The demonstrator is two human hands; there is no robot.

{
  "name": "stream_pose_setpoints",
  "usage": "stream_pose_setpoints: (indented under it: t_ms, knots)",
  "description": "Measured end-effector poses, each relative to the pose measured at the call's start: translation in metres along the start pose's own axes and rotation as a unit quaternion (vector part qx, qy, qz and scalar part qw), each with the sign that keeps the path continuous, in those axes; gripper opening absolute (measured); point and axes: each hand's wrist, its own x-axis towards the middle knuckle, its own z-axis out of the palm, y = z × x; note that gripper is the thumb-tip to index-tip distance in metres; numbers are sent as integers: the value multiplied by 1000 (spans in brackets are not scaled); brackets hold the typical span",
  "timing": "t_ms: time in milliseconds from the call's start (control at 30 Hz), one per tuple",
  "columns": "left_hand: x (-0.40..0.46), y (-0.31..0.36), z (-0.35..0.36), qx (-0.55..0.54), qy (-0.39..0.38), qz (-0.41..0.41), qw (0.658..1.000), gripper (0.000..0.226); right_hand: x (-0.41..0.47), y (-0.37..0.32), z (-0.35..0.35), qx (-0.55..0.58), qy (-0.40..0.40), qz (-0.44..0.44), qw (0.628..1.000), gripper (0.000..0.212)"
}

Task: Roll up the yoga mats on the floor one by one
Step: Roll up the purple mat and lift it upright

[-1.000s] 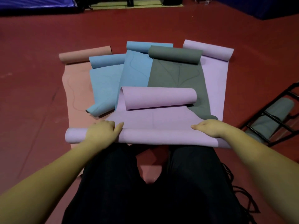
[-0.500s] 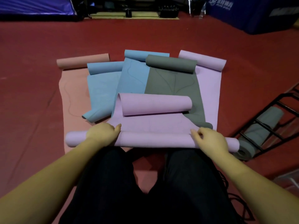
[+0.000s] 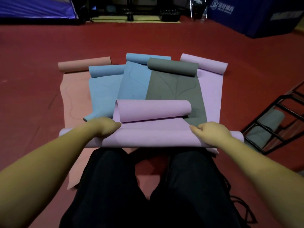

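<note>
A pink-purple yoga mat (image 3: 151, 137) lies across my knees, rolled at its near end, with its far end (image 3: 154, 110) curled back toward me. My left hand (image 3: 102, 127) grips the roll near its left end, fingers curled over the top. My right hand (image 3: 212, 132) grips it near the right end. Beyond lie overlapping mats on the red floor: a grey one (image 3: 174, 84), two blue ones (image 3: 105, 91) (image 3: 133, 81), a salmon one (image 3: 74, 99) and another purple one (image 3: 212, 89), each with its far end curled up.
A black metal rack (image 3: 276, 122) stands on the floor at the right with a rolled grey mat (image 3: 264, 127) in it. Blue padded blocks (image 3: 256, 15) and dark equipment line the far edge of the red floor (image 3: 32, 63).
Both hands have rolled the purple mat forward. The roll is thicker and closer to the curled far end. The camera has tilted up.
</note>
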Motion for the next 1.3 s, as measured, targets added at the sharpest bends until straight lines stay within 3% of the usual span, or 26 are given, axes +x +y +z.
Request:
stream_pose_setpoints:
  t_ms: [200,367,500,700,800,933,1067,1167,1300]
  knots:
    - [-5,-3,24,-8,-67,3,998,54,2,-3,14,52,-156,11,986,71]
    - [-10,-7,34,5,104,23,994,32,11,-7,10,84,-199,15,976,72]
    - [-30,-5,59,-37,305,88,948,41,20,-5,10,91,-214,25,972,75]
    - [-36,-13,89,20,343,110,933,48,29,-10,6,69,-222,22,972,73]
    - [-31,-13,80,9,345,108,932,52,21,-13,6,60,-176,25,982,65]
    - [-26,-9,73,0,316,104,943,60,6,-18,25,122,50,30,991,38]
    - [-18,-5,65,3,275,82,958,58,-11,-23,39,77,179,23,980,48]
    - [-13,-5,58,3,221,58,973,54,-26,-22,59,35,222,-32,974,53]
    - [-12,-3,53,2,194,42,980,58,-18,-20,56,35,209,-33,977,64]
